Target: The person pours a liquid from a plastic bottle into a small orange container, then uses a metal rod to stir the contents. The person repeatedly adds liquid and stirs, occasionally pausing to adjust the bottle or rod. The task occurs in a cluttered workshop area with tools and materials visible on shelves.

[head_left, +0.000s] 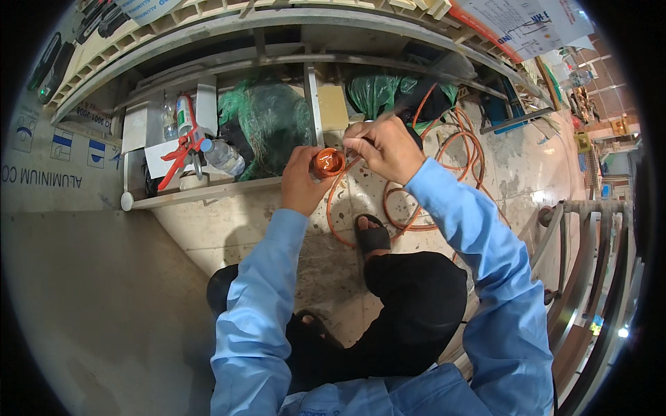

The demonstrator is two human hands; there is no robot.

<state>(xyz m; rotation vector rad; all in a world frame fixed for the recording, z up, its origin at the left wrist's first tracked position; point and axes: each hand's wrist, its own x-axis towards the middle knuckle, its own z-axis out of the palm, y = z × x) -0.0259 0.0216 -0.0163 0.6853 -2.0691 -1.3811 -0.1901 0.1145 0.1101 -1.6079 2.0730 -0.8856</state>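
Observation:
My left hand (301, 182) is wrapped round a small orange-brown round jar (329, 165), held upright with its mouth facing up. Something shiny shows inside it, too small to name. Just right of the jar's rim, my right hand (388, 148) is closed in a pinch. What its fingers hold, if anything, I cannot make out. Both hands are raised over the front edge of a low shelf. Behind my right hand lies a green plastic bag (372, 93), partly hidden.
On the low shelf are a red-handled tool (182, 157), a clear bottle (223, 158) with a blue cap, and another green bag (267, 118). An orange hose (477, 154) lies coiled on the floor beside my sandalled foot (372, 236). A metal rack (590, 277) stands at the right.

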